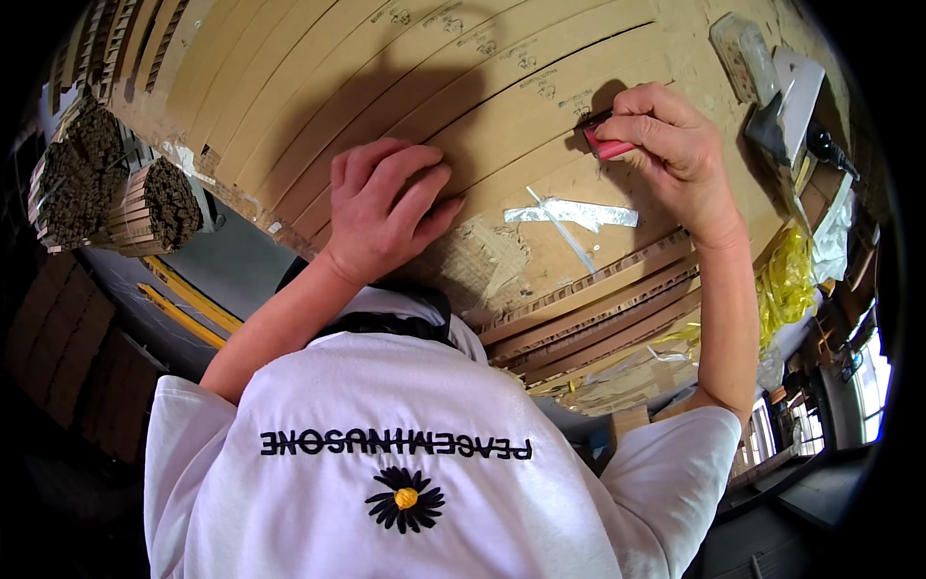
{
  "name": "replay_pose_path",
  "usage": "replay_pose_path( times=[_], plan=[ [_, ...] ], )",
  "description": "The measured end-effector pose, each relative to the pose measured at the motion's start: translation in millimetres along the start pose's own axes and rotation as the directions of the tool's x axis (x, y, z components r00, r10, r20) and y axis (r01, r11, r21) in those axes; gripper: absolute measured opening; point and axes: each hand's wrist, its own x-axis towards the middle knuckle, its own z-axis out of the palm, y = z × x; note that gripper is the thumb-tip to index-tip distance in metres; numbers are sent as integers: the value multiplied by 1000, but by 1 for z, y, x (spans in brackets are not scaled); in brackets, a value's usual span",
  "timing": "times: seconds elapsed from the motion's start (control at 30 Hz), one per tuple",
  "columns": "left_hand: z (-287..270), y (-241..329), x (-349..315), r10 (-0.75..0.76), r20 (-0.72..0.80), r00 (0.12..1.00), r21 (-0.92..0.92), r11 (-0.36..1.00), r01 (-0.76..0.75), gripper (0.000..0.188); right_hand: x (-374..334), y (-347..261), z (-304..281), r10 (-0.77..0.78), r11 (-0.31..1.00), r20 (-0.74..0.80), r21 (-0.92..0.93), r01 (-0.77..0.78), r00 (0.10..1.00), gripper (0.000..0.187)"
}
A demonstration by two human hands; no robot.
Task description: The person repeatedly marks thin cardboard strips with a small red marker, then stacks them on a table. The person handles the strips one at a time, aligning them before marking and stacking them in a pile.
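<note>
Long flat brown cardboard strips [386,154] lie side by side across the work surface, with a row of small dark printed marks near their right ends. My right hand [666,145] pinches a small red block [612,149] with a dark end, which looks like a hand stamp, at the strip nearest me in that row. Its underside is hidden against the cardboard. Lightly bent and apart, the fingers of my left hand [391,198] rest on the strips, holding nothing.
Silvery tape [598,214] sticks to the worn board. Stacked cardboard edges [598,304] lie along the near side. To the right are a clear plastic box [745,58], a black-handled tool [831,150] and yellow plastic film [786,289]. Bundled strips [159,207] stand left.
</note>
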Motion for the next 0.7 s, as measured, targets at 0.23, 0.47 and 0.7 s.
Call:
replay_pose_path(
  times=[0.23, 0.47, 0.7],
  plan=[
    [-1, 0, -1, -13, 28, 1000, -7, 1000, 14, 40, -2, 8, 3, 23, 999, 10, 40, -24, 1000, 28],
    [-2, -1, 0, -7, 39, 999, -8, 1000, 7, 40, -4, 7, 7, -22, 1000, -47, 6, 22, 999, 31],
    [-8, 5, 4, 24, 38, 999, -19, 1000, -23, 44, -6, -7, 3, 34, 998, -83, -55, -39, 996, 14]
  ],
)
